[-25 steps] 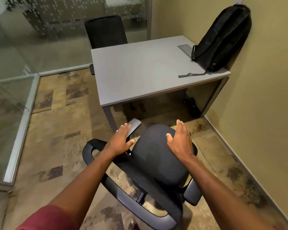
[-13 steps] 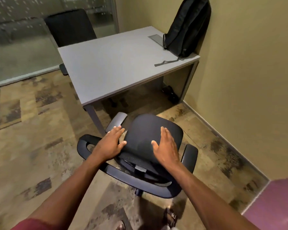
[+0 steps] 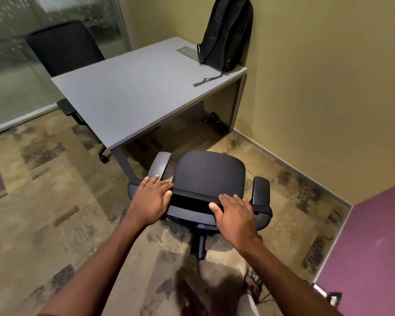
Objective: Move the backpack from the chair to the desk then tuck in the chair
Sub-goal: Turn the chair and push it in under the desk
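The black backpack [image 3: 226, 35] stands upright on the far right corner of the grey desk [image 3: 132, 92], leaning against the tan wall, one strap trailing on the desktop. The black office chair [image 3: 209, 172] stands on the carpet in front of the desk, its seat facing the desk and fully outside it. My left hand [image 3: 152, 198] rests on the left end of the backrest's top edge, fingers curled over it. My right hand [image 3: 234, 212] lies on the right part of the same edge, fingers spread over it.
A second black chair [image 3: 63, 49] is tucked in at the desk's far side by the glass partition [image 3: 14, 65]. The tan wall [image 3: 328, 87] runs close on the right, a purple panel [image 3: 374, 247] at lower right. A sandalled foot [image 3: 252, 281] stands behind the chair.
The chair has turned so its seat faces the desk and its backrest faces me. Both hands slid from the seat area onto the backrest's top edge. The view shifted left.
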